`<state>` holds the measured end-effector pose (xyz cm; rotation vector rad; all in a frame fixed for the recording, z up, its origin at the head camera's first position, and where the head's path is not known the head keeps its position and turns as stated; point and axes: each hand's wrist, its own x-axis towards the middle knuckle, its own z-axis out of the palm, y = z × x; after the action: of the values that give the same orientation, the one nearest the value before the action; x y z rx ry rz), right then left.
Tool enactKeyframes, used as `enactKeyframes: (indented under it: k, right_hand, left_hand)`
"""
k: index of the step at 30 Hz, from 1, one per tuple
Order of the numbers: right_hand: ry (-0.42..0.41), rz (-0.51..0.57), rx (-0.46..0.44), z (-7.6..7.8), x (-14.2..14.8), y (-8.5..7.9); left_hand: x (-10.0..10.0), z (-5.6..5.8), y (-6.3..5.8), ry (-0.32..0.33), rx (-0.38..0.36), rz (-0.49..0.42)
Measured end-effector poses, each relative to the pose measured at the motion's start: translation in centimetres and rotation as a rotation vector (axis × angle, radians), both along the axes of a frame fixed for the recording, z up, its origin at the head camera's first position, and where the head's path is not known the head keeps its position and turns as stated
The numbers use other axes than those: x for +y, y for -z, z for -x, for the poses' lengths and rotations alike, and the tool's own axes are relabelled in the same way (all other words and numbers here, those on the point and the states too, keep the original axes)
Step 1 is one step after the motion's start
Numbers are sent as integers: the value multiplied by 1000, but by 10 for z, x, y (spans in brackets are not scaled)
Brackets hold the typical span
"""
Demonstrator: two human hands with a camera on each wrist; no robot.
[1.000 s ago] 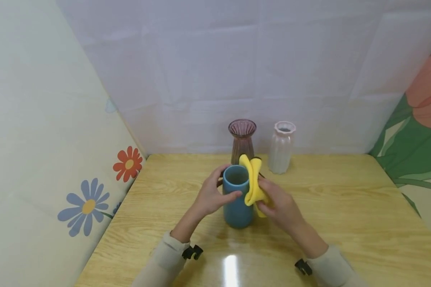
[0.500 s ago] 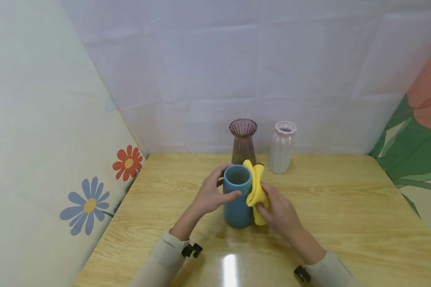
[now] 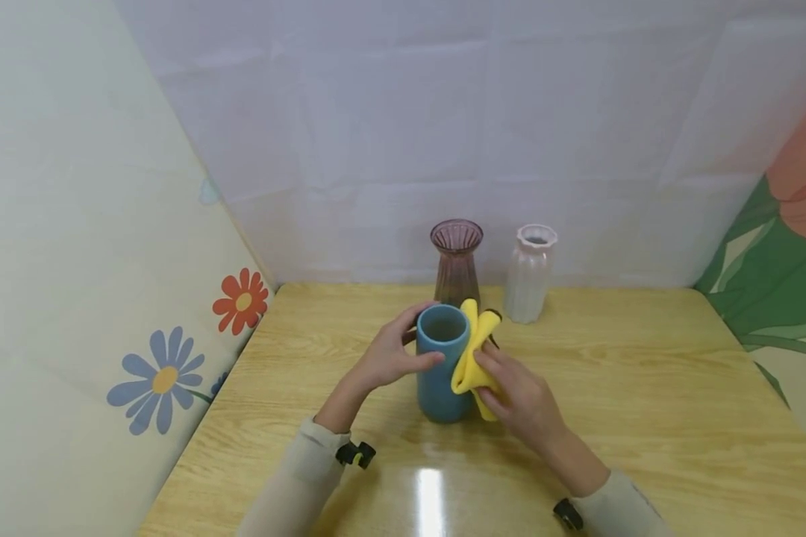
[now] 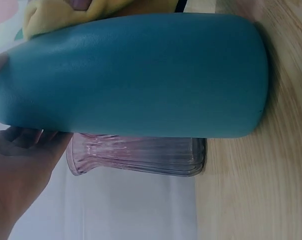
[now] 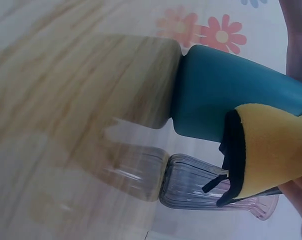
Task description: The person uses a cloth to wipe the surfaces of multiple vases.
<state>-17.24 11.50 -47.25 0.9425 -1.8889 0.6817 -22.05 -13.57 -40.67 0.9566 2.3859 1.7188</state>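
Observation:
A blue vase [image 3: 441, 388] stands upright on the wooden table, its round mouth facing up. My left hand [image 3: 391, 356] grips it near the top, thumb across the front and fingers round the far side. In my right hand [image 3: 527, 395] is a folded yellow cloth [image 3: 473, 365] with a dark edge, pressed against the vase's right side. The right wrist view shows the cloth [image 5: 271, 150] lying over the upper part of the vase [image 5: 216, 95]. In the left wrist view the vase [image 4: 141, 75] fills much of the picture, its base on the table.
Close behind the blue vase stands a purple fluted glass vase [image 3: 457, 268], partly hidden by it. To its right is a white ribbed vase [image 3: 528, 280]. A pale cloth wall [image 3: 389, 149] rises behind the table [image 3: 645, 388], and flower-printed sheets hang at both sides.
My right hand has slid the yellow cloth a little down the vase's right side and tilted it toward the front. The left hand keeps its grip and the vase stays in place.

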Motion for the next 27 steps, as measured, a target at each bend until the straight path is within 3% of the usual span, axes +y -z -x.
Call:
enactKeyframes:
  k: [11,22,27]
  right_hand:
    - [-21,-102,16,0,4,10]
    - [-24,-188,-40,-6,8,10]
    - [-5,-264,-111,-10,10,11]
  left_hand:
    - [-7,13,1,86,-40,-28]
    - [-9,17,1,119,-56,-25]
    - [-9,18,1,122,-59,-22]
